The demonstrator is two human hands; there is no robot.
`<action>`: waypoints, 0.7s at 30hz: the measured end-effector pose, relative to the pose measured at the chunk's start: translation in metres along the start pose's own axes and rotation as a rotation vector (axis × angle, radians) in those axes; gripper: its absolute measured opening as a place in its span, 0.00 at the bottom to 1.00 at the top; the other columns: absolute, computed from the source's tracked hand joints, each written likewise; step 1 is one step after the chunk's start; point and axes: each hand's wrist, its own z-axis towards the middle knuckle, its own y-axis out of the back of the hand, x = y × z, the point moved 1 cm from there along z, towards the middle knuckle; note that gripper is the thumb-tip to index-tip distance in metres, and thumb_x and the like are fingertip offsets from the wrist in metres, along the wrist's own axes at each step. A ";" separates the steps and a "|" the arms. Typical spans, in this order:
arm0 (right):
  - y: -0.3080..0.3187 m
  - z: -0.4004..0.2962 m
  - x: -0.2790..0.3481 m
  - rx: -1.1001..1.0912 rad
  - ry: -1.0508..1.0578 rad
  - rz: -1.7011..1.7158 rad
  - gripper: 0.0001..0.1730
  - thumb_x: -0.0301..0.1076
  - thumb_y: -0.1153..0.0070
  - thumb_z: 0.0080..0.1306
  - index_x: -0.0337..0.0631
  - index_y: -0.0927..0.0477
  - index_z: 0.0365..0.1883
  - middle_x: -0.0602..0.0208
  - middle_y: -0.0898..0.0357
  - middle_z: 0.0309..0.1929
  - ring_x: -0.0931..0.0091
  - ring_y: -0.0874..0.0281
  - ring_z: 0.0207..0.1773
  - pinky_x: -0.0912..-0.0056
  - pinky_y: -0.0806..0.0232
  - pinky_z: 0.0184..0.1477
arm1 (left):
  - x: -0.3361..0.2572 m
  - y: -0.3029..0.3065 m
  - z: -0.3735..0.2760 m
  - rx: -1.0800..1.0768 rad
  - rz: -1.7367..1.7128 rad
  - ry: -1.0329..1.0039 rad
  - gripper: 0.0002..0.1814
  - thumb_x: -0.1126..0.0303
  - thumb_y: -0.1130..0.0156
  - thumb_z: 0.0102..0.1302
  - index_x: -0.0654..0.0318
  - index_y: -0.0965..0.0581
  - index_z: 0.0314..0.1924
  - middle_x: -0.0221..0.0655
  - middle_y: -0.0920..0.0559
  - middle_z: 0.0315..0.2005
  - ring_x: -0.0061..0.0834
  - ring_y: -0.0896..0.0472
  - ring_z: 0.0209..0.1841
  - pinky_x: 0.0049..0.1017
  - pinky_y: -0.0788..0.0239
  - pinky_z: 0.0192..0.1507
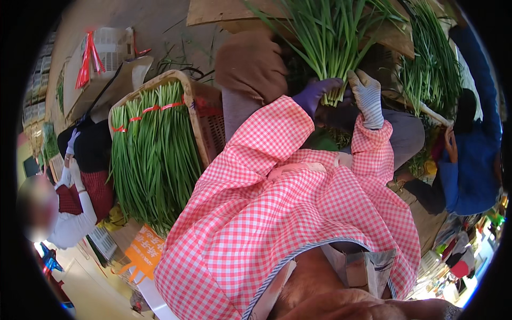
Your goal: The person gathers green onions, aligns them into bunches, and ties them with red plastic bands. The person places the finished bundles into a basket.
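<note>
A loose bunch of long green leafy stalks, likely garlic chives (334,48), fans out at the top, its pale cut ends pointing down towards my lap. My left hand (320,94), in a purple glove, is closed round the stalks near those ends. From the other side, my right hand (367,96), in a striped, stained glove, grips the bunch's right edge with its fingertips. Left of my knee, a plastic crate (186,80) holds several bundles of the same greens (156,148), tied with red tape (150,109).
A wooden board (228,11) lies beyond my knees. More greens (430,60) are heaped at the right, beside a person in blue (474,168). Another person in white sleeves (76,220) sits at the left. Red ribbons (89,62) hang near a box; an orange bag (145,250) is behind the crate.
</note>
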 end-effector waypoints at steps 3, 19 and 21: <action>0.003 -0.007 0.013 0.003 0.012 0.046 0.18 0.42 0.47 0.62 0.31 0.25 0.28 0.72 0.31 0.17 0.85 0.40 0.25 0.77 0.41 0.25 | 0.000 0.006 0.003 0.078 -0.233 0.077 0.16 0.71 0.49 0.62 0.69 0.31 0.49 0.45 0.27 0.49 0.39 0.29 0.55 0.38 0.36 0.57; 0.003 0.018 0.086 -0.001 0.153 0.067 0.11 0.31 0.44 0.56 0.34 0.22 0.37 0.74 0.26 0.21 0.87 0.33 0.24 0.85 0.39 0.28 | -0.001 -0.014 -0.009 -0.098 0.001 -0.023 0.17 0.70 0.42 0.59 0.67 0.30 0.47 0.43 0.21 0.39 0.33 0.21 0.40 0.33 0.24 0.41; -0.008 0.044 0.085 0.072 0.173 -0.093 0.15 0.32 0.43 0.57 0.34 0.23 0.41 0.73 0.24 0.23 0.87 0.33 0.24 0.84 0.38 0.28 | -0.002 -0.013 -0.012 -0.110 0.078 -0.033 0.16 0.70 0.41 0.59 0.67 0.28 0.46 0.42 0.20 0.37 0.33 0.20 0.37 0.32 0.24 0.39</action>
